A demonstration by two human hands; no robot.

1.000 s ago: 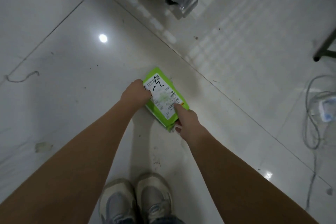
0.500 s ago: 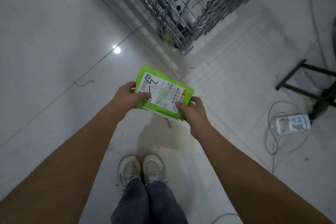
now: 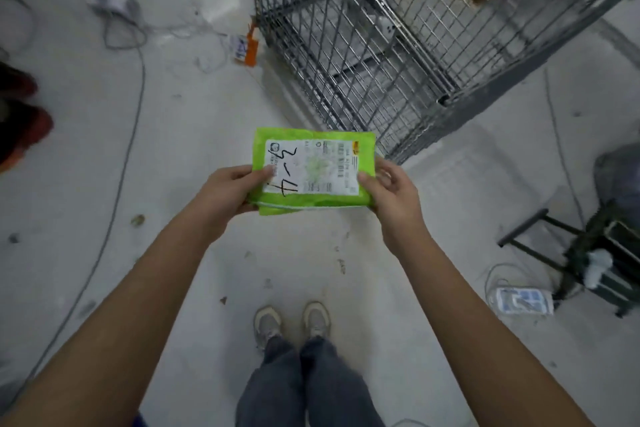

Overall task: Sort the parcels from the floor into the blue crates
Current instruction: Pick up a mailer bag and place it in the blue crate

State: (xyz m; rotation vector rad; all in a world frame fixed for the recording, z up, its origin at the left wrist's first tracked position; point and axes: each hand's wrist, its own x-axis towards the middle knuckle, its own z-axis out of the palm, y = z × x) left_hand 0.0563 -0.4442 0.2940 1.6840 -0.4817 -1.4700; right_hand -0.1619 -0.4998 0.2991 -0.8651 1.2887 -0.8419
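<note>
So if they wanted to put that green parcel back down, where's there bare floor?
Bare floor lies between the shoes and the wire cage. The left is crossed by a cable; the right is crowded by a power strip and black stand.

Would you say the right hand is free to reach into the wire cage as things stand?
Probably not yet: the right hand and left hand both hold the green parcel. The wire cage stands just beyond it with nothing between, so one grip must let go first.
</note>
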